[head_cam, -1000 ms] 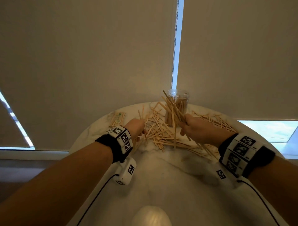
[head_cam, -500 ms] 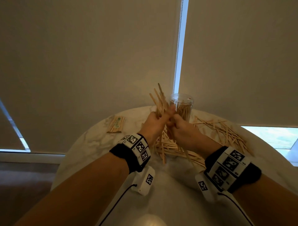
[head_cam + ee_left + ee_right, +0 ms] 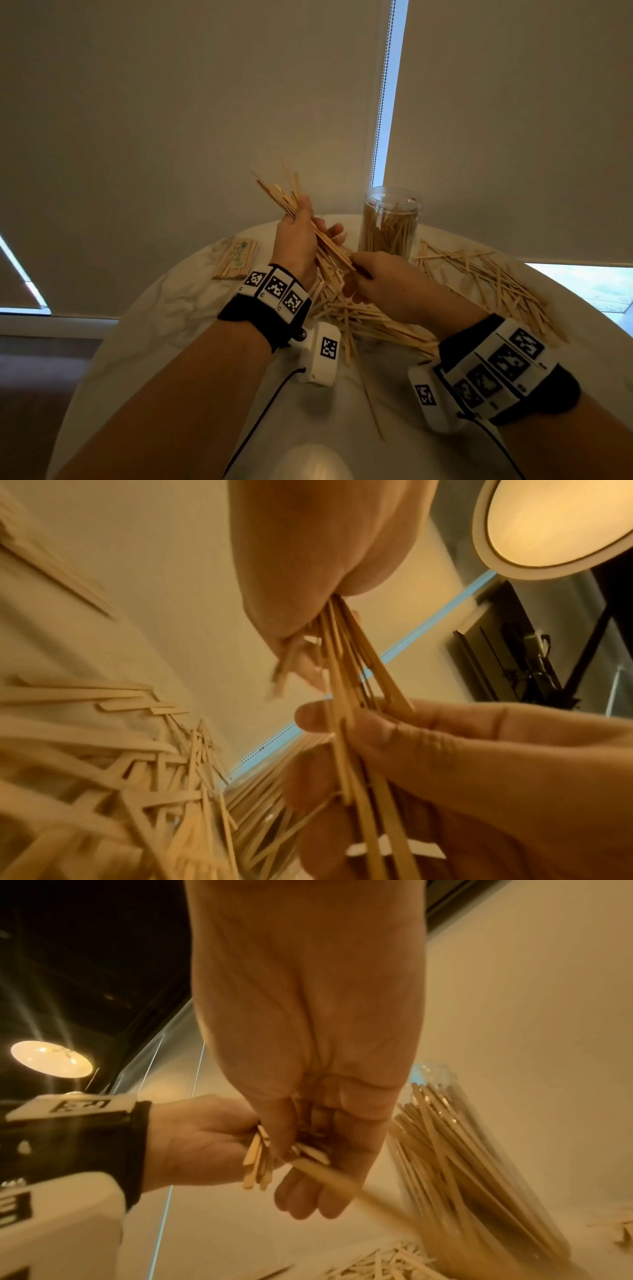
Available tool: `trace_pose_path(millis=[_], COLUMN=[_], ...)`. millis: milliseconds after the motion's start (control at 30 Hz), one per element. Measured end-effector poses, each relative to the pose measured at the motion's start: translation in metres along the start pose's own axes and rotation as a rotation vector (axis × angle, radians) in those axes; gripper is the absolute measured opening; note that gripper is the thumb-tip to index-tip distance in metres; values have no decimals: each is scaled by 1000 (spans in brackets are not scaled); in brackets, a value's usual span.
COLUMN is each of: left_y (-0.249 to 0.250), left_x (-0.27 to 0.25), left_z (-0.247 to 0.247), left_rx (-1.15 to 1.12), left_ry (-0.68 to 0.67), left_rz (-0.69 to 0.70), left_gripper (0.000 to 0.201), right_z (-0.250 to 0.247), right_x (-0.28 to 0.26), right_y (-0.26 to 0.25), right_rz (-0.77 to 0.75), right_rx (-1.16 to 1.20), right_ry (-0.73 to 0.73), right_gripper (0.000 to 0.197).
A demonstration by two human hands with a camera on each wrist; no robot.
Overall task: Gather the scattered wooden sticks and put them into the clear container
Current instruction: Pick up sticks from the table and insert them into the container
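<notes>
Sticks (image 3: 301, 219) clasped between both hands' fingers (image 3: 334, 230).

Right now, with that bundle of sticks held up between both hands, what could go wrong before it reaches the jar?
1. The bundle of sticks is splayed in the left hand; the right hand holds only its lower ends, so some may slip out.
2. The clear container already looks well filled, so fanned ends may catch its rim.
3. A knock could tip it onto the table.

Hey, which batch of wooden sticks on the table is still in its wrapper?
The small wrapped pack of sticks at the table's far left, lying flat and aligned, apart from the loose sticks scattered around the clear container.
</notes>
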State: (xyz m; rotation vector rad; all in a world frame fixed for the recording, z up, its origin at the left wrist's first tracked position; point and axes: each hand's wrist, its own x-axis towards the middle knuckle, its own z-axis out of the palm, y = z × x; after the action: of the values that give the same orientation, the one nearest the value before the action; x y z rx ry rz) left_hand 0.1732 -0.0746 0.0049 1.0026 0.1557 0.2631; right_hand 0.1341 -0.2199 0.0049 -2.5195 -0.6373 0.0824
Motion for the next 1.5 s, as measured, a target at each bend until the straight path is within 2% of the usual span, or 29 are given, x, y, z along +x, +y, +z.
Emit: trace_pose_path(millis=[200, 467, 567, 700, 833, 900, 967, 1100, 1167, 1233, 1333, 1500], left_y=[2, 21, 23, 13, 1, -5, -7, -1, 1, 5, 10, 3], left_x=[3, 18, 22, 12, -9, -19, -24, -8, 2, 7, 6, -14], left_z=[7, -8, -13, 4, 35, 47, 50, 37, 27, 18, 14, 32], left_rx=[-234, -312, -235, -116, 98, 198, 206, 205, 92, -1, -54, 22], left_ry=[-81, 115, 126, 63, -128, -215, -237, -70, 9, 49, -27, -278], left_rz=[75, 177, 165, 148, 110, 77, 78, 102, 53, -16, -41, 14], left_gripper=[26, 34, 38, 35, 42, 42, 36, 30, 25, 23, 29, 33], right_z=[-8, -24, -43, -62, -60, -48, -38, -35, -37, -38, -42, -59], right_x=[-2, -15, -19, -28, -24, -19, -16, -16, -18, -19, -18, -20], right_y=[-5, 11, 16, 13, -1, -8, -13, -16, -15, -10, -3, 1], right_rz=[18, 207, 243, 204, 102, 65, 42, 27, 63, 104, 116, -17], right_rx=[23, -99, -90, -2, 109, 98, 88, 99, 80, 78, 159, 331], right_ry=[48, -85, -18, 125, 301, 323, 316, 224, 155, 146, 234, 569], right_gripper=[25, 22, 22, 25, 27, 25, 21, 22, 23, 24, 23, 17])
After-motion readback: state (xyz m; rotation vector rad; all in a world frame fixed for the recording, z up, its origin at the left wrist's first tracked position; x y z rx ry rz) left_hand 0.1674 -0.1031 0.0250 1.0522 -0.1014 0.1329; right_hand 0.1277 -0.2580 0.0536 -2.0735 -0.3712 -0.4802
